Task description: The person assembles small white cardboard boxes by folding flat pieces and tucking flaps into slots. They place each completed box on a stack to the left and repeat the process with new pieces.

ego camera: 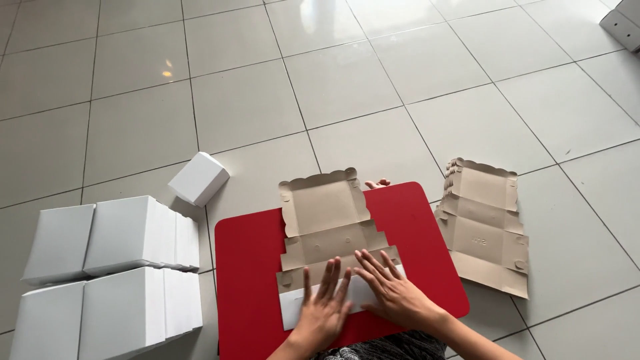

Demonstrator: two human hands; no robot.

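While the flat cardboard box blank [330,230] lies on the red board [253,267], its near flap is pressed down by left hand [323,310] and right hand [393,290], palms flat, grasping nothing. Even pressure along the crease is advised.

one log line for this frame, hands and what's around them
left hand: flat on box blank | right hand: flat on its folded near flap | under: red board | left: white boxes | right: blank stack
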